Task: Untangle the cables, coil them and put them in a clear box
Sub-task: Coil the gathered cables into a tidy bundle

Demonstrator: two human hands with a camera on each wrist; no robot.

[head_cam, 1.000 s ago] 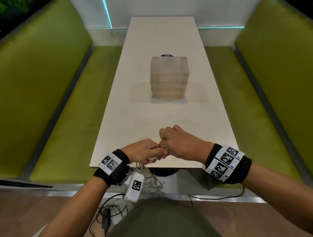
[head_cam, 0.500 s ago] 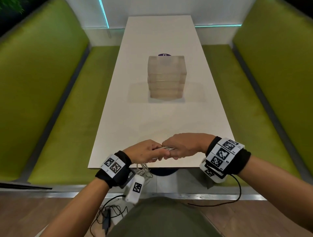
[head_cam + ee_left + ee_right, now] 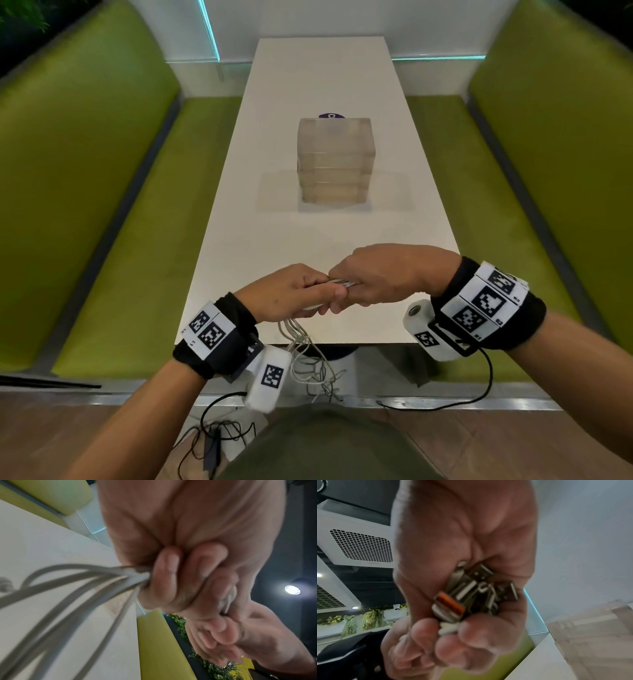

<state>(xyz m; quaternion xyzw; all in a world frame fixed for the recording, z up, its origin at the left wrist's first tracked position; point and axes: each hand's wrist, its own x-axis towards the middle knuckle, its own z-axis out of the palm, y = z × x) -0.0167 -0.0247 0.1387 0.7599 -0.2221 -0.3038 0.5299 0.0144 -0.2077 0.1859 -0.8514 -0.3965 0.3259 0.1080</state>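
Observation:
Both hands meet over the near edge of the white table [image 3: 260, 236]. My left hand [image 3: 291, 294] grips a bunch of white cables [image 3: 308, 356] whose loops hang off the table edge toward my lap; the left wrist view shows the strands fanning out of the fist as cables [image 3: 72, 588]. My right hand [image 3: 380, 274] grips the plug ends of the same bunch; the right wrist view shows several metal USB connectors [image 3: 471, 592] in its fist, one with an orange insert. A stack of clear boxes [image 3: 335, 161] stands further up the table, well beyond both hands.
Green upholstered benches [image 3: 85, 192] run along both sides of the table. A small purple object [image 3: 331, 115] peeks out behind the box stack. Black wires [image 3: 219, 435] lie on the wooden floor near my lap.
My right hand has rolled over from knuckles-up and now lies lower and flatter against the left hand. The hanging cable loops have shifted slightly. The boxes have not moved.

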